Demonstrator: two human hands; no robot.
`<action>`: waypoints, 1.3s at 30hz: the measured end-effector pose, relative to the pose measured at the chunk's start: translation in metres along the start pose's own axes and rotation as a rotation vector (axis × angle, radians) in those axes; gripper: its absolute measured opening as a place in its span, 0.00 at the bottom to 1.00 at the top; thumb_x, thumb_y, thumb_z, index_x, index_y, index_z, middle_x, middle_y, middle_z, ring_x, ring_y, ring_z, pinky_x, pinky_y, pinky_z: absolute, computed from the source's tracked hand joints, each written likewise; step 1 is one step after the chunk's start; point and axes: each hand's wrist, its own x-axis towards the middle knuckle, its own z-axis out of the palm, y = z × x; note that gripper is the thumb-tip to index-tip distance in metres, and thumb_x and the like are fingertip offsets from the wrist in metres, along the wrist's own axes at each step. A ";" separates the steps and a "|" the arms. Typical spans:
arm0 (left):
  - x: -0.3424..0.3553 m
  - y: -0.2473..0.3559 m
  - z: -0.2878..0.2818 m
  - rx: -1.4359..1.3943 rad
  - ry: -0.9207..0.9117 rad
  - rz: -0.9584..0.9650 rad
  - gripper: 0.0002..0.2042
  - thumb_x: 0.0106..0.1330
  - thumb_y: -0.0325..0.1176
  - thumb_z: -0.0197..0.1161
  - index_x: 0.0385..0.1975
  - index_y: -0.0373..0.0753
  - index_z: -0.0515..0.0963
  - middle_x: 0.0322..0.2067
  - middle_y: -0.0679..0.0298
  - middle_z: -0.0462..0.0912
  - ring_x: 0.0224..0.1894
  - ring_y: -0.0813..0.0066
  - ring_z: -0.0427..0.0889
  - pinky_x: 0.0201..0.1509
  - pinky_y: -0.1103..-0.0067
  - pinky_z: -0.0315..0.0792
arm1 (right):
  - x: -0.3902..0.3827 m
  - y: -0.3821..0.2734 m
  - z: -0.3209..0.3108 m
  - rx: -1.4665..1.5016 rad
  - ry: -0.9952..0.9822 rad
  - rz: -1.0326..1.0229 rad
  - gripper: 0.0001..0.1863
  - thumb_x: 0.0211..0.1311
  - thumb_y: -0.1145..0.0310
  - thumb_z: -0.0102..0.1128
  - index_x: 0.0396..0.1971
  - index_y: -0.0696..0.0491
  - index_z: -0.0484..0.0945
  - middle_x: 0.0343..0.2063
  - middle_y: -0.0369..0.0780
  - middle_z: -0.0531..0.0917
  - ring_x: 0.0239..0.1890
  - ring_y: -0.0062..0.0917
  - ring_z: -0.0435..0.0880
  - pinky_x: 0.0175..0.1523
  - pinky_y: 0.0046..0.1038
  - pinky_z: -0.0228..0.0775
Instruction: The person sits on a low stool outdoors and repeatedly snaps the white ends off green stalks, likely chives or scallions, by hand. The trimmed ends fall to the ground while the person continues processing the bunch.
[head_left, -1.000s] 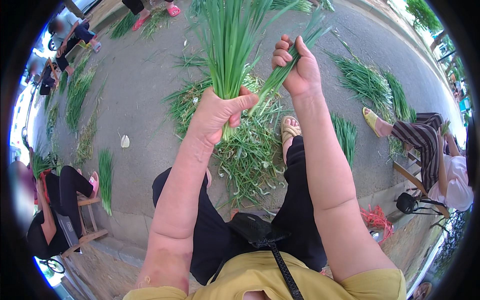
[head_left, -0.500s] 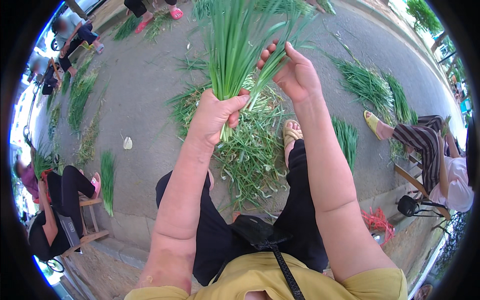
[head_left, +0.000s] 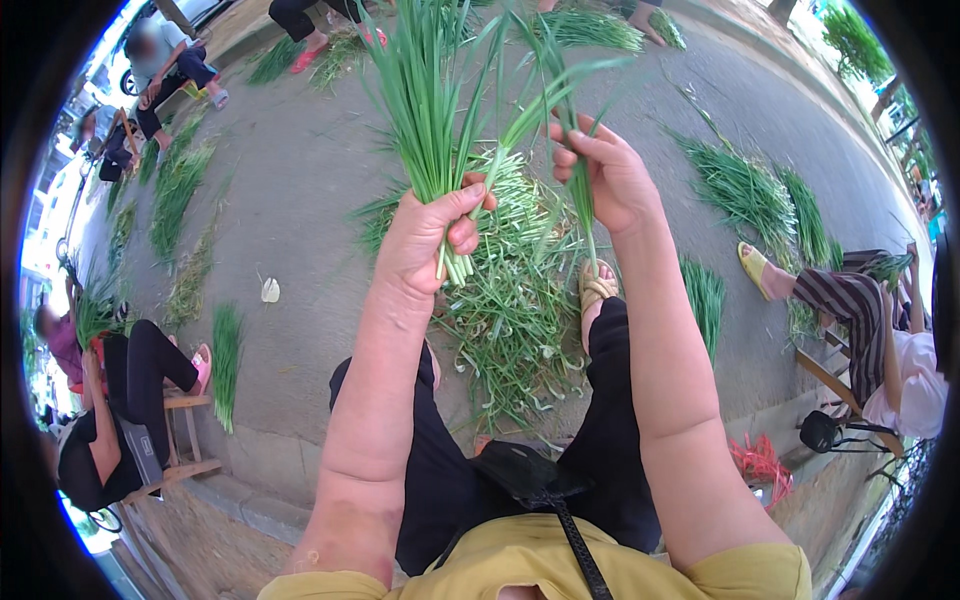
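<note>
My left hand (head_left: pixel 432 232) is closed around a thick upright bunch of green chives (head_left: pixel 424 130). Their pale cut ends stick out below the fist, and the long leaves fan upward. In my right hand (head_left: pixel 608 172), a few thinner chive stalks (head_left: pixel 584 208) hang between thumb and fingers, pale ends down. Some stalks stand apart from the main bunch at the left thumb. Beneath both hands lies a heap of loose chives and trimmings (head_left: pixel 510 330) on the pavement, between my feet.
More chives (head_left: pixel 735 190) lie at the right, with another bundle (head_left: pixel 705 300) beside my right foot. A bundle (head_left: pixel 226 365) lies at the left. Seated people flank me, one in striped trousers (head_left: pixel 840 295). Red twine (head_left: pixel 762 468) is heaped at the lower right.
My right hand has moved slightly right, away from the left fist, and the stalks in it now hang downward. The left hand keeps its bunch, which leans more to the left.
</note>
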 end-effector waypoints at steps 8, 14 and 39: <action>0.001 0.000 -0.005 -0.104 -0.035 0.031 0.08 0.60 0.25 0.60 0.38 0.34 0.72 0.29 0.60 0.78 0.14 0.89 0.66 0.16 0.90 0.61 | 0.005 -0.004 -0.025 0.572 0.377 -0.125 0.19 0.52 0.56 0.68 0.32 0.53 0.72 0.14 0.26 0.62 0.12 0.10 0.55 0.19 0.15 0.48; 0.000 -0.004 -0.002 -0.140 -0.022 0.015 0.08 0.60 0.24 0.60 0.38 0.34 0.72 0.30 0.59 0.78 0.14 0.88 0.67 0.16 0.89 0.62 | -0.002 0.009 0.007 0.208 0.088 0.032 0.10 0.55 0.67 0.65 0.31 0.54 0.73 0.20 0.29 0.71 0.13 0.09 0.58 0.20 0.15 0.49; 0.012 -0.016 0.002 0.102 0.133 0.055 0.06 0.58 0.29 0.63 0.31 0.36 0.75 0.21 0.68 0.75 0.12 0.88 0.67 0.12 0.89 0.58 | -0.010 0.034 0.030 -0.140 0.080 0.067 0.08 0.53 0.69 0.65 0.24 0.52 0.74 0.15 0.28 0.69 0.14 0.10 0.59 0.20 0.17 0.48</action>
